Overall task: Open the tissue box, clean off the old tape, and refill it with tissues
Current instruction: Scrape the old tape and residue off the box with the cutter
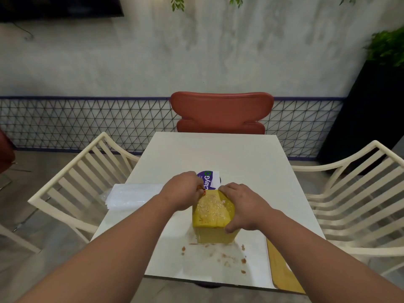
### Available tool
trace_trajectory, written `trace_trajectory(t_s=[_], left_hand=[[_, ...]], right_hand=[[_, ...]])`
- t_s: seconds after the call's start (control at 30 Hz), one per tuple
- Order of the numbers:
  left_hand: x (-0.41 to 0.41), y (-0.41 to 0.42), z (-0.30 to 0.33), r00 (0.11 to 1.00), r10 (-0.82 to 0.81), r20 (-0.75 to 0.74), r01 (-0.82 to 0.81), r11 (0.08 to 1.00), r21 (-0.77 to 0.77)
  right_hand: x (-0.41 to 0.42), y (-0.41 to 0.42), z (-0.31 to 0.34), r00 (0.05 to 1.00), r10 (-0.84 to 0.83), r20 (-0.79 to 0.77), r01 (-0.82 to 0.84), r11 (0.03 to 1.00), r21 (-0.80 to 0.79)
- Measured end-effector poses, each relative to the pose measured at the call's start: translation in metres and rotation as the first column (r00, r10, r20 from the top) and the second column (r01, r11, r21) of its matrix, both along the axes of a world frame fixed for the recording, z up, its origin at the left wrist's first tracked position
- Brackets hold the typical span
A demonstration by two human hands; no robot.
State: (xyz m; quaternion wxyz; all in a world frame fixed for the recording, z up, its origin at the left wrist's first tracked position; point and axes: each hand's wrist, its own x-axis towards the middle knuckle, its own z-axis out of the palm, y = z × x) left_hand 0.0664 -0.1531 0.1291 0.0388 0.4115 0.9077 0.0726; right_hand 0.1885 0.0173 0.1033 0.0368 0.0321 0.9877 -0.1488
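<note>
- Nearest the table's front edge, brownish crumbs of old tape (227, 258) lie scattered over the white tabletop (218, 154), and a flat yellow panel (284, 274) — probably the box's removed lid or base, though I can't be sure — rests at the near right corner, hanging partly over the edge.
- Just beyond the crumbs stands the yellow tissue box (213, 217), with speckled adhesive residue covering its upward face.
- The right hand (242, 206) is clamped around the box's right side, thumb hooked on the near corner, bracing it against the table.
- The left hand (183, 191) is curled at the box's far left corner, fingertips bunched as though pinching or scraping a bit of tape; whether anything is actually caught between them I cannot tell.
- My judgement: the cleaning step is under way. It would go best with the bracing hand firm, short scrapes from the edge inward, and low pressure so the cardboard doesn't tear.
- Left of the box lies a clear-wrapped pack of white tissues (131, 195) — the refill, well within reach.
- Behind the hands stands a purple-and-white ClayGo sign (208, 181); beyond the table, a red chair (222, 112).
</note>
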Motion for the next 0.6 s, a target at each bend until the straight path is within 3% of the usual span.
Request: trace_trajectory(t_s=[0.23, 0.6], left_hand=[[0.019, 0.027, 0.002, 0.995, -0.095, -0.034, 0.092, 0.993, -0.071], [0.01, 0.002, 0.001, 0.997, -0.076, -0.035, 0.076, 0.997, 0.018]], right_hand=[[0.003, -0.005, 0.0, 1.0, 0.002, -0.002, -0.002, 1.0, -0.025], [0.002, -0.003, 0.002, 0.999, -0.015, 0.033, 0.015, 1.0, -0.02]])
